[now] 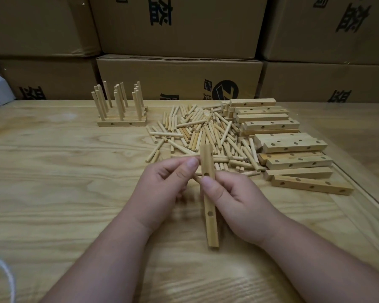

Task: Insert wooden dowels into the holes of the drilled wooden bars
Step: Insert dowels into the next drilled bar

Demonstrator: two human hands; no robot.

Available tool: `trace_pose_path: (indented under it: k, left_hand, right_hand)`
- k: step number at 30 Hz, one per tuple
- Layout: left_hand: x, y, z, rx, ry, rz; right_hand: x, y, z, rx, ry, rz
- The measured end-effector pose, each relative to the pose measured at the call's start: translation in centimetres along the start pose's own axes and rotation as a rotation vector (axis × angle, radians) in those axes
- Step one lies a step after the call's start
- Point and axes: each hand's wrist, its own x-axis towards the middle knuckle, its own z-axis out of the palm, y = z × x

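**Bar held over bench, dowel meeting middle hole**

Held lengthwise between both hands, above the bench (53, 171): one drilled bar (209, 206), far end toward the pile, near end toward the body. Right hand (239, 200) curled round the bar's right side, thumb pressed beside the middle hole. Left hand (162, 189) curled too, thumb against the bar's left edge, fingers (190, 165) apparently pinching a dowel (196, 178) angled in from below left; only a short stub visible, so depth in the hole impossible to tell. Lower hole open and unfilled.

Loose dowels (195, 136) heaped just beyond the hands; undrilled-looking and drilled bars (293, 145) stacked to the right; finished bars with upright dowels (120, 106) at far left. Cardboard boxes (179, 77) behind.

Likely trouble from here:
- Dowel entering tilted, then jamming or splitting at the hole's rim, since seemingly slanted rather than square to the bar.
- Bar twisting in a two-thumb hold under pushing force, with no support from the bench.
- Dowel slipping free and dropping into the heap, given so little length in the pinch.
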Motion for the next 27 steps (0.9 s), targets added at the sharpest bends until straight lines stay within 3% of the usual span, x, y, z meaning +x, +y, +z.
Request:
trace_pose_path:
  k: [4,8,11,22,27]
  left_hand:
    - [0.1,0.0,0.2,-0.027,0.036,-0.015]
    - [0.6,-0.2,-0.1,-0.22,0.183,-0.149]
    - [0.9,-0.4,-0.4,-0.225,0.283,-0.202]
    - [0.8,-0.7,-0.5,-0.092,0.185,-0.213]
    - [0.8,-0.6,-0.2,-0.083,0.145,-0.23]
  right_hand:
    - [0.1,-0.2,0.2,0.03,-0.018,-0.043]
    - [0.2,0.8,-0.1,0.078,0.138,0.048]
    - [0.4,1.3,-0.1,0.072,0.195,0.103]
    - [0.5,1.1,-0.5,0.017,0.357,0.048]
    - [0.2,0.7,-0.3,0.038,0.348,0.028]
